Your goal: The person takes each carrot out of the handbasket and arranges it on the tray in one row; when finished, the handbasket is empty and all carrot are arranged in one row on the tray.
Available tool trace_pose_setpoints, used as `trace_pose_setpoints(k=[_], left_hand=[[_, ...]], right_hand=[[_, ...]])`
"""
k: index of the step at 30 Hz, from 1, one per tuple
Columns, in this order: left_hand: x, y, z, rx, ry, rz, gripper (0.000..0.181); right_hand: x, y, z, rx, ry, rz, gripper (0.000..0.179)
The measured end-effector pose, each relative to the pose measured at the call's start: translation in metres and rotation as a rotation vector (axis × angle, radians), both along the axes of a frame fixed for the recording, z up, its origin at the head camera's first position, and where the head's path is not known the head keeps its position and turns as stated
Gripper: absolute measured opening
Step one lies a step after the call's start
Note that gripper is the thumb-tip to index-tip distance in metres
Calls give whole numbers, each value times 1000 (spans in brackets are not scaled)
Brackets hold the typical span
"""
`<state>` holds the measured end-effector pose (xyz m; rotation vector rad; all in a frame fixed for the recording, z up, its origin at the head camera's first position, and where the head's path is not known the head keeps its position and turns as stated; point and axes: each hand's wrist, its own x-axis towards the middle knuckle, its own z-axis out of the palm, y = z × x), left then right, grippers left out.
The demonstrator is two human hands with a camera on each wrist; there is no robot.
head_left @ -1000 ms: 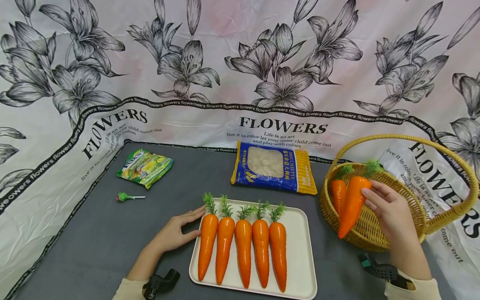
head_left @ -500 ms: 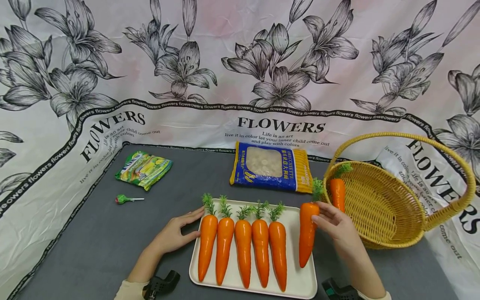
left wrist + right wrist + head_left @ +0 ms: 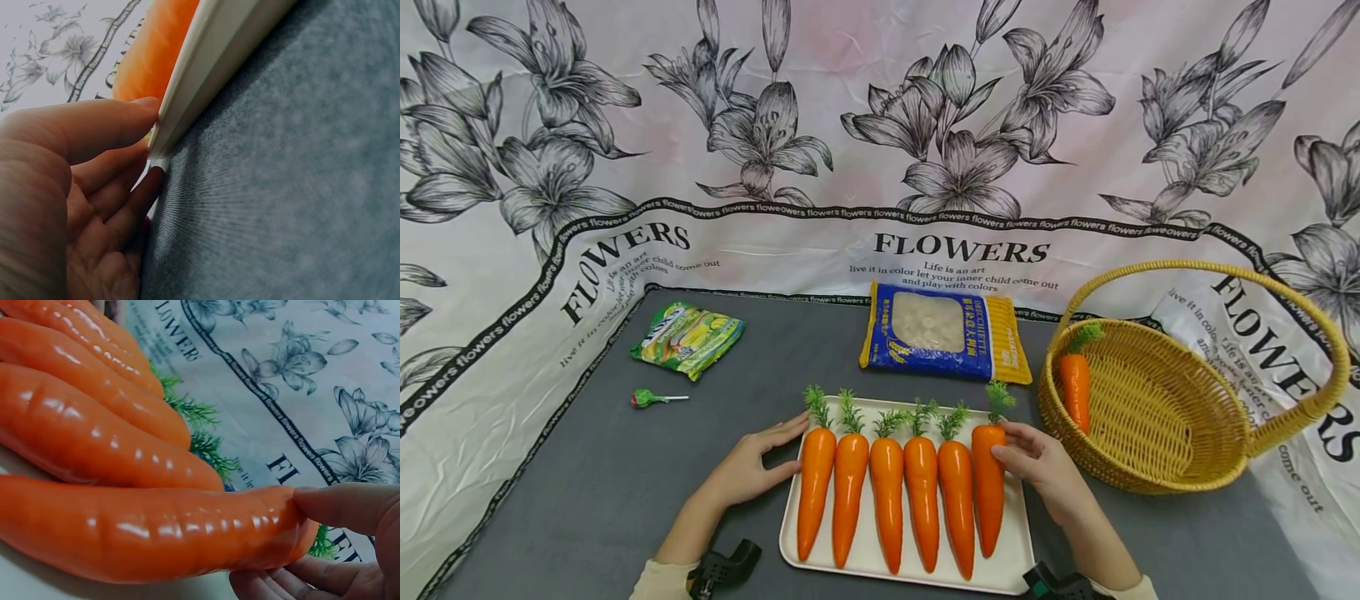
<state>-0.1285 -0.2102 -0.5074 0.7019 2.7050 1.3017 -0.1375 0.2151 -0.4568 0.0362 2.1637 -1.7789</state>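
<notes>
In the head view, several orange carrots with green tops lie side by side on a white tray (image 3: 1011, 542). My right hand (image 3: 1043, 462) pinches the top end of the rightmost carrot (image 3: 988, 492) between thumb and fingers, low over the tray's right side. The right wrist view shows the thumb (image 3: 340, 503) on this carrot (image 3: 156, 528) and the fingers beneath it. My left hand (image 3: 748, 467) rests at the tray's left edge, its thumb (image 3: 119, 125) touching the rim (image 3: 187, 81) and its fingers extended along the outside. One more carrot (image 3: 1077, 392) leans inside the yellow wicker basket (image 3: 1157, 475).
A blue and yellow pasta bag (image 3: 940, 333) lies behind the tray. On the left are a green packet (image 3: 688, 342) and a small lollipop (image 3: 651, 398). The basket's tall handle (image 3: 1210, 268) arches up at the right. A floral cloth (image 3: 820, 250) hangs behind the grey table.
My right hand has carried a carrot left from the basket and lowered it to the tray's right side, beside the others. The left hand has stayed at the tray's edge.
</notes>
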Motion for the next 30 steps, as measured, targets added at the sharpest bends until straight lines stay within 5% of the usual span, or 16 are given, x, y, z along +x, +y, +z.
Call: trace_pose_setpoints(k=[17, 30], left_hand=[[0, 0, 1, 6, -10, 13, 56], [0, -2, 4, 19, -35, -25, 58]], right_hand=[[3, -10, -8, 124, -34, -24, 53], [4, -15, -13, 258, 40, -54, 50]])
